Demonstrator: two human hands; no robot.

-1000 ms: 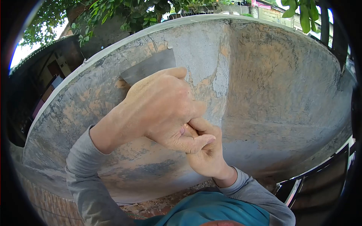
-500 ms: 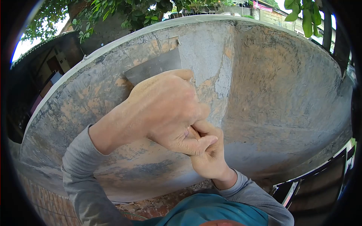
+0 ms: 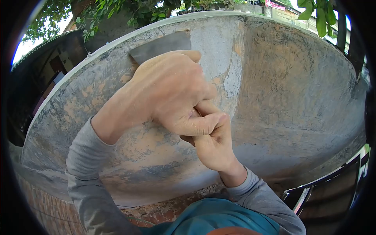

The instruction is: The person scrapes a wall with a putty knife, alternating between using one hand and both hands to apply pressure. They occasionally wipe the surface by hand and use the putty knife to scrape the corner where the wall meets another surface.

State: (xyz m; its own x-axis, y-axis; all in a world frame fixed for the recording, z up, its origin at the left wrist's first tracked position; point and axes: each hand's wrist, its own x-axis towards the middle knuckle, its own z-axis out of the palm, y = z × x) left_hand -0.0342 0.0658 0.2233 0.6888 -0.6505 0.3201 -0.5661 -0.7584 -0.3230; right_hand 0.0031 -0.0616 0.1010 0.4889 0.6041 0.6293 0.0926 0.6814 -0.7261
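My left hand (image 3: 168, 88) is closed in a fist behind a wide scraper's flat grey metal blade (image 3: 164, 45). The blade lies against a patchy grey and tan wall (image 3: 282, 90), near its top edge. My right hand (image 3: 213, 147) is closed too, bunched against the underside of my left hand. A brown bit of what looks like the handle (image 3: 188, 139) shows between them; the fingers hide the rest. Around the blade, grey coating mixes with bare tan patches, and a paler strip (image 3: 211, 47) runs down just to its right.
The wall meets at a vertical inner corner (image 3: 239, 78) and has a pale top rim (image 3: 156, 28). Leafy branches (image 3: 133, 13) hang over it. Brick rubble (image 3: 164, 217) lies at its foot by my teal shirt (image 3: 215, 217). A dark slatted structure (image 3: 333, 192) stands lower right.
Both hands and the scraper have moved up the wall together, bringing the blade close to the top rim. Both hands have stayed closed.
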